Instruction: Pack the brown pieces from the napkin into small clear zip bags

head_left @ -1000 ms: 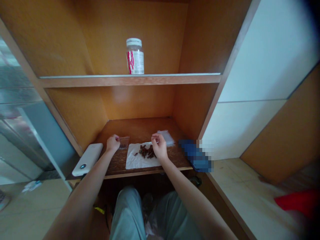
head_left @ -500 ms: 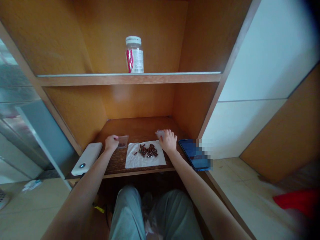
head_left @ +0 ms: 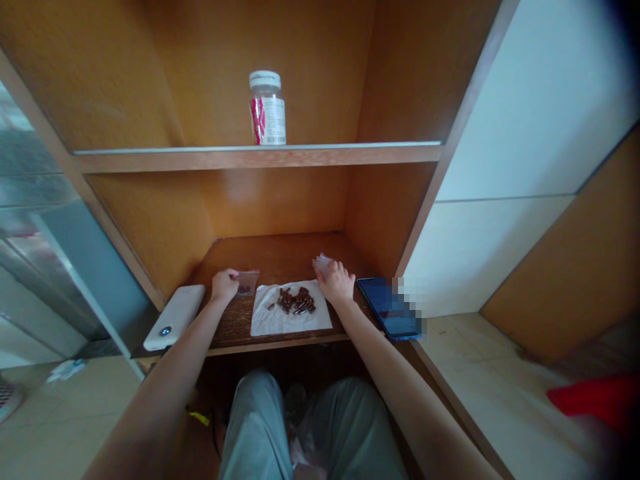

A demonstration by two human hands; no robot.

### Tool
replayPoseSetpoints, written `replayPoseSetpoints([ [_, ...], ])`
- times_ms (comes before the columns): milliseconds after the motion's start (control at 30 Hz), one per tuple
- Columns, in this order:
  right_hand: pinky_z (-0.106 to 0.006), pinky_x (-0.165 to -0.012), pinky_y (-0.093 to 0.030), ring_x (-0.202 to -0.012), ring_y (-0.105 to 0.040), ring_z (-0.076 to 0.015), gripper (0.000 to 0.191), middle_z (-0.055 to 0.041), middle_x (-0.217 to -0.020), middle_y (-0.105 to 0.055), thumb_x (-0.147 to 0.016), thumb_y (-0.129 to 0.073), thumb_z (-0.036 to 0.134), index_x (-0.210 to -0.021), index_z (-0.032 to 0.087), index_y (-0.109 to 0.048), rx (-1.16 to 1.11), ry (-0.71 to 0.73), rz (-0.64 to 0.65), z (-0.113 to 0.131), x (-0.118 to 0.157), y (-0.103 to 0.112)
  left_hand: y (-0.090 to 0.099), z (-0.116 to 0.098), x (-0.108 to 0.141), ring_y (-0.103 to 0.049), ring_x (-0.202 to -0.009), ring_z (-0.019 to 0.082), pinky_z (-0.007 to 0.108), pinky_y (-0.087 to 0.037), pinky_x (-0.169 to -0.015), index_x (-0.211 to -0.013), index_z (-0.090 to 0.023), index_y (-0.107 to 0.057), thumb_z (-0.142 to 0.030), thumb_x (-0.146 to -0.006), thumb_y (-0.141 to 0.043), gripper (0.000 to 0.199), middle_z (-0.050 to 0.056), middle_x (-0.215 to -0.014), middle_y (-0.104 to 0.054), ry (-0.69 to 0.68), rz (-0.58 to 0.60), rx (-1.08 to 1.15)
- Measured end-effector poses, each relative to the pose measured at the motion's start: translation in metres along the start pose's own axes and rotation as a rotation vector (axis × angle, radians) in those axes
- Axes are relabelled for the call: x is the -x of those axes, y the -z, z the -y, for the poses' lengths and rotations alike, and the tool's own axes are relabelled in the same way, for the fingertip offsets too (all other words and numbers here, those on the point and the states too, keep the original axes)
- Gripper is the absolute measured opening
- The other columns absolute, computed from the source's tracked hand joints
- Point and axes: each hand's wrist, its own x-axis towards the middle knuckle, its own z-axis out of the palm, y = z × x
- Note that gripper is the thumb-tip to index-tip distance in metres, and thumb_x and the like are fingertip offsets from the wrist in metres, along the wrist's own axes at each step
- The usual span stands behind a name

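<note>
My left hand (head_left: 225,285) is closed on the edge of a small clear zip bag (head_left: 247,283), which has a few dark pieces in its lower part. Between my hands lies a white tissue (head_left: 290,324) with a loose pile of dark brown capsules (head_left: 297,301) on it; one piece sits apart to the left. At the tissue's upper right corner, my right hand (head_left: 337,283) has its fingers curled over a small stack of clear plastic bags (head_left: 323,263). The undersides of those fingers are hidden.
A white power bank (head_left: 175,319) lies at the shelf's left end, a dark phone (head_left: 390,308) at its right end. On the upper shelf (head_left: 260,157) stands a white-capped bottle (head_left: 268,110). My knees are below the lower shelf's front edge (head_left: 280,347).
The bags under my right hand have fanned up slightly, and that hand has shifted a little. My left hand still holds its bag in nearly the same place.
</note>
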Motion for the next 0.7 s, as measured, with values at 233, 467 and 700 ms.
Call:
replayPoseSetpoints([
  [233, -0.038, -0.077, -0.032, -0.094, -0.051, -0.0270, 0.030, -0.0154, -0.103, -0.054, -0.081, -0.040, 0.035, -0.099, 0.012, -0.049, -0.018, -0.013, -0.016, -0.002, -0.001, -0.002, 0.004, -0.008, 0.006, -0.057, -0.097, 0.020, 0.031, -0.039, -0.091, -0.082, -0.015, -0.066, -0.010, -0.070, -0.044, 0.026, 0.009, -0.095, -0.066, -0.053, -0.091, -0.039],
  [467, -0.038, -0.077, -0.033, -0.093, -0.052, -0.0266, 0.028, -0.0160, -0.103, -0.054, -0.082, -0.036, 0.031, -0.098, 0.012, -0.048, -0.022, -0.030, -0.015, -0.001, -0.001, -0.001, 0.015, -0.026, 0.021, -0.056, -0.097, 0.019, 0.033, -0.037, -0.092, -0.086, -0.016, -0.062, -0.015, -0.072, -0.044, 0.022, 0.007, -0.096, -0.064, -0.008, -0.312, 0.189],
  [700, -0.037, -0.077, -0.033, -0.094, -0.052, -0.0262, 0.029, -0.0166, -0.103, -0.053, -0.084, -0.034, 0.032, -0.099, 0.011, -0.047, -0.003, -0.046, 0.024, 0.000, -0.001, 0.001, 0.012, -0.042, 0.059, -0.057, -0.062, 0.010, 0.021, -0.042, -0.055, -0.082, -0.017, -0.054, -0.020, -0.063, -0.051, 0.019, 0.001, -0.079, -0.063, 0.275, -0.371, 1.140],
])
